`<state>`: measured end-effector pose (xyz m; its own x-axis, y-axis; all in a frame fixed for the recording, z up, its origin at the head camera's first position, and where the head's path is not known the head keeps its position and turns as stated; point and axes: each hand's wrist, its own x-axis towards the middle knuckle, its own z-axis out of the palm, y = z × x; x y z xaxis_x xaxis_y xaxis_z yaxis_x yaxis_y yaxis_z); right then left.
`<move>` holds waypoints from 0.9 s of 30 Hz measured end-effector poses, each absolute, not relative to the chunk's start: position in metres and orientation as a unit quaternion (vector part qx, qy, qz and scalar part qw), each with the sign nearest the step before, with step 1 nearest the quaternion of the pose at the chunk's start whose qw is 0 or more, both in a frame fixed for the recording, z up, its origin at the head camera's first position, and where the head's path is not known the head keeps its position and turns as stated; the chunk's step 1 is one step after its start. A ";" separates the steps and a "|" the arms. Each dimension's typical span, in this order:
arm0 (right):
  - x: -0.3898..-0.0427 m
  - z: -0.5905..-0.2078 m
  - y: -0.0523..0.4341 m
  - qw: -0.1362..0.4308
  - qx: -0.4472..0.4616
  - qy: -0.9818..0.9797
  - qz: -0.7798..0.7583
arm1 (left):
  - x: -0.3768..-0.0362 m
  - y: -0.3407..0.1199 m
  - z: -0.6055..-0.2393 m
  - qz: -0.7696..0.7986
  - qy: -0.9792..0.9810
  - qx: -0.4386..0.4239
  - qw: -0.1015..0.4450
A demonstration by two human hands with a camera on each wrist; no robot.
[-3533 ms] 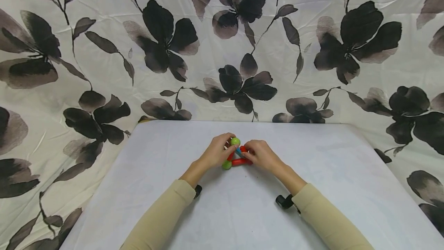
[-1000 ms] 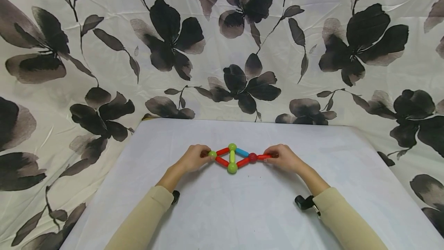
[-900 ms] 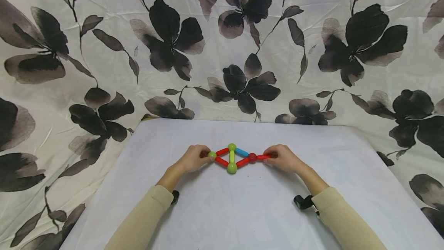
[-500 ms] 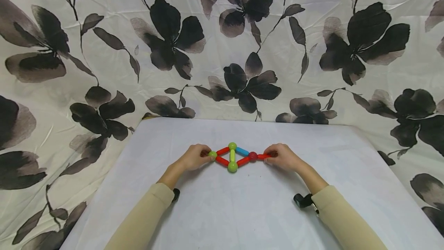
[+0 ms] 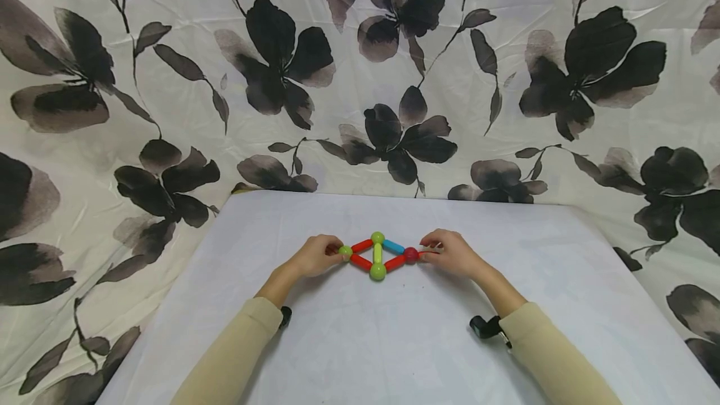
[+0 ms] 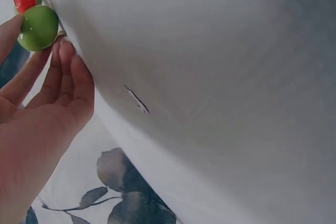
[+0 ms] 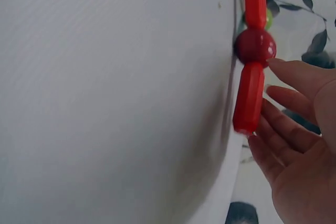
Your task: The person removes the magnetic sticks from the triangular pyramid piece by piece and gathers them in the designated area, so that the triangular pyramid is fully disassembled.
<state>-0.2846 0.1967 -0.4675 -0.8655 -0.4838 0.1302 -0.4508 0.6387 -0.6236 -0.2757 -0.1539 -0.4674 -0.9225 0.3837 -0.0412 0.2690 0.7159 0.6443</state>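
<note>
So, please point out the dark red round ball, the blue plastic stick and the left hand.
dark red round ball (image 7: 254,46), right wrist view, centre of the ball.
blue plastic stick (image 5: 393,247), head view, middle of the stick.
left hand (image 5: 315,256), head view, back of the hand.
</note>
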 end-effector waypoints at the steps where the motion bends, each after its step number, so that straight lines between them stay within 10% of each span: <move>1: -0.285 -0.466 0.193 0.018 -0.260 0.904 -0.338 | -0.276 -0.154 -0.467 0.334 0.922 0.176 0.088; 27: -0.319 -0.464 0.082 0.073 -0.342 0.886 -0.305 | -0.279 -0.156 -0.468 0.345 0.919 0.155 0.109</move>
